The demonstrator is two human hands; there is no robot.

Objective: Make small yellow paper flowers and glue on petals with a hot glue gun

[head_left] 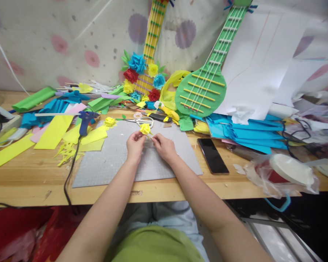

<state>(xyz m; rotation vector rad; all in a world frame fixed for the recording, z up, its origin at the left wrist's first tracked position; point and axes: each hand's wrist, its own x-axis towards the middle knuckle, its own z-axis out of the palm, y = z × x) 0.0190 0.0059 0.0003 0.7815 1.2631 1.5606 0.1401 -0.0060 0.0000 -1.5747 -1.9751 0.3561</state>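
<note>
Over the grey cutting mat (106, 163), my left hand (135, 146) pinches a yellow paper flower (145, 128) at its base. My right hand (165, 146) is close beside it, fingers pinched together just below the flower's right side. What lies between those right fingertips is too small to make out. Right behind the flower rest scissors (146, 121) with pale handles. Another yellow paper flower (110, 122) sits at the mat's far left, and a black utility knife (160, 117) lies near the scissors.
A blue glue gun (86, 122) with its cord stands left, among yellow paper strips (54, 133). A phone (212, 155) lies right of the mat. Behind stand a flower-decorated yellow paper instrument (153, 40) and a green one (202, 91). Blue crepe paper (246, 131) and a plastic-wrapped roll (284, 171) are at right.
</note>
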